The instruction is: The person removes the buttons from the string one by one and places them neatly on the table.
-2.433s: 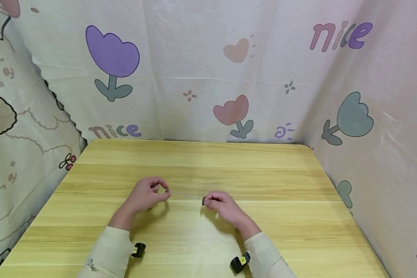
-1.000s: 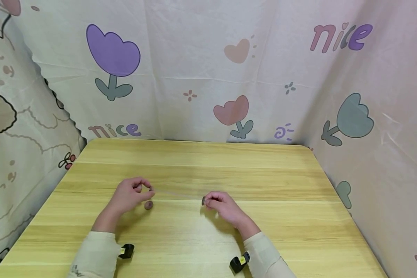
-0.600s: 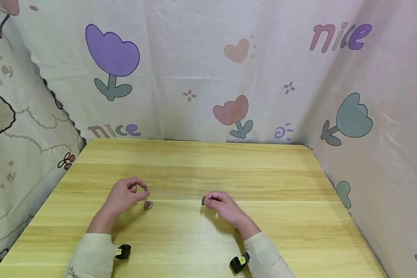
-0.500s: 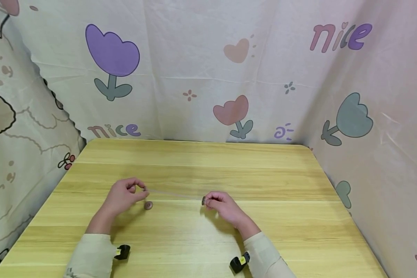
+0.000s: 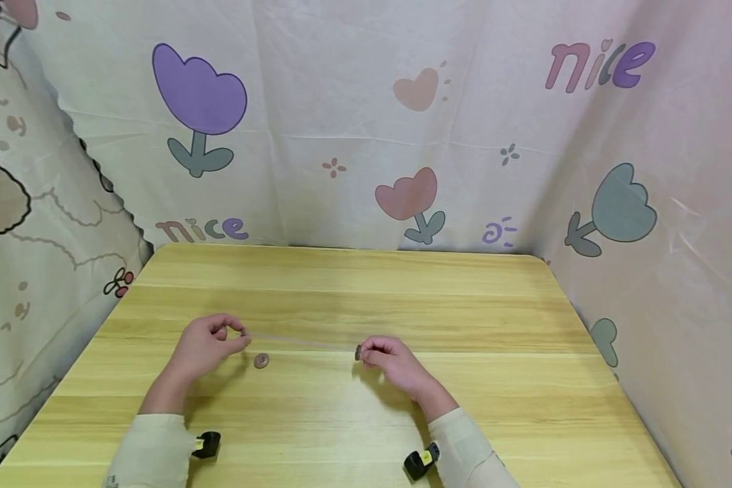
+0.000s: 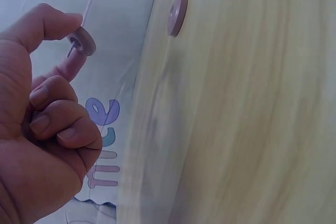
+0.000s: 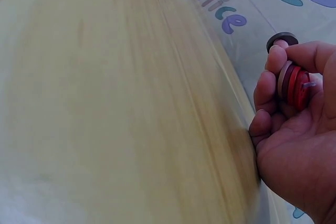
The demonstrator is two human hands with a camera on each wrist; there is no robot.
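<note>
Between thumb and index finger, my left hand (image 5: 204, 346) pinches a small brown button (image 6: 86, 43); its other fingers are curled in. A thin pale thread (image 5: 299, 339) runs from there across to my right hand (image 5: 393, 362). A dark button (image 5: 358, 352) sits at the right fingertips, seen edge-on in the head view. In the right wrist view, several stacked red and brownish buttons (image 7: 296, 85) lie inside the curled right fingers, a short pale end poking out of them. Just right of and below the left fingertips, a loose brown button (image 5: 261, 360) lies on the table.
The light wood table (image 5: 463, 305) reaches back to a printed curtain (image 5: 317, 102). Another patterned cloth (image 5: 30, 271) hangs along the left side. Black wrist cameras (image 5: 207, 444) project inward from both sleeves.
My left hand has moved left, away from the right hand, and more thread shows between them. The loose button on the table has come into sight. My right hand has stayed in place.
</note>
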